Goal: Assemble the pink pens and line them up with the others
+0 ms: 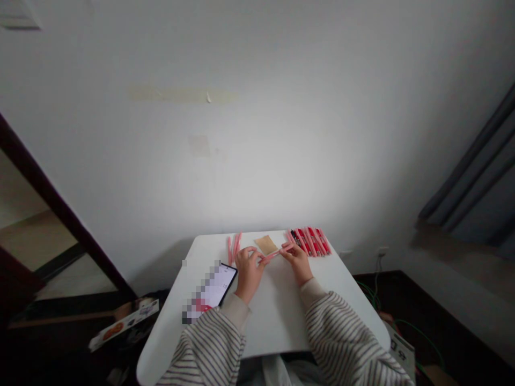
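Observation:
Between my two hands, a slim pink stick, perhaps a pen (272, 255), is held nearly level above the white table. My left hand (248, 266) pinches its left end with thumb and fingertips. My right hand (296, 261) grips the other end, where a second pink piece shows at the fingers; whether it is joined to the stick I cannot tell. Just behind the hands lies a tan piece of paper or card (266, 245). A few loose pink sticks (235, 247) rest left of it. To the right, several pink and red sticks (311, 242) lie side by side in a row.
A phone (219, 287) with a lit screen lies left of my left hand, partly pixelated. The white table (277, 316) stands against a pale wall (261, 161). On the floor at left is a printed box (124, 324); green cables (372, 295) run at right below a socket.

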A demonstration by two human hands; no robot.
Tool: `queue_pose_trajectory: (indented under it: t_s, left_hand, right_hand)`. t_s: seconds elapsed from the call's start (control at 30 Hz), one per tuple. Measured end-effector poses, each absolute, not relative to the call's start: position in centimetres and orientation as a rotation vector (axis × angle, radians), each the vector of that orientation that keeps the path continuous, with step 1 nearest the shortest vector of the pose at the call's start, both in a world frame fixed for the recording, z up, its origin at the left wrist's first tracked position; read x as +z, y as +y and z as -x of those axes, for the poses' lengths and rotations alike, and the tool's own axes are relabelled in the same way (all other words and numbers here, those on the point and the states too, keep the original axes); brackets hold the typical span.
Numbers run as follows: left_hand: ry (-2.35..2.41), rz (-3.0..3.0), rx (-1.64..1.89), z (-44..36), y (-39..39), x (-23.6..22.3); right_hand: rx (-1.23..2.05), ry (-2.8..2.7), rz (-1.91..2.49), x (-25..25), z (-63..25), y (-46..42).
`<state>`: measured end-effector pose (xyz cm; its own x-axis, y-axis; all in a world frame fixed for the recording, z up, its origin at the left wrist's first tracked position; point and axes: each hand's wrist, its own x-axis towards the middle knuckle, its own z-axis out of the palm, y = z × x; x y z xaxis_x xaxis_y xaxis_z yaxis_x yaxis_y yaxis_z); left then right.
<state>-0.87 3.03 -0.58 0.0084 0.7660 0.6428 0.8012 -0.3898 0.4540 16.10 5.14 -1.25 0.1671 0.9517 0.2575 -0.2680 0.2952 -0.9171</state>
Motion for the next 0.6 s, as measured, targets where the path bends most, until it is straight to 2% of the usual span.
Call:
queue_pose_trajectory:
  t_s: [0.17,0.27,0.4,0.6]
  left_hand:
    - [-1.689,2.286,-1.309,0.7,2.7,-0.5]
    - [-1.684,2.321,-1.259,0.7,2.6,-0.6]
    - [-1.715,2.349,-1.126,0.7,2.5,-0.8]
    - [-1.805,2.377,-0.831,0.9,2.0,-1.2]
  right_hand:
    - [1.384,-0.674,0.609,-0.7,-16.0,4.7]
    - [1.480,-0.536,0.410,-0.3,-16.6,4.5]
    - [1.519,-0.516,0.265,0.5,-17.5,4.2]
    - [1.359,-0.687,0.392,0.5,-17.8,4.3]
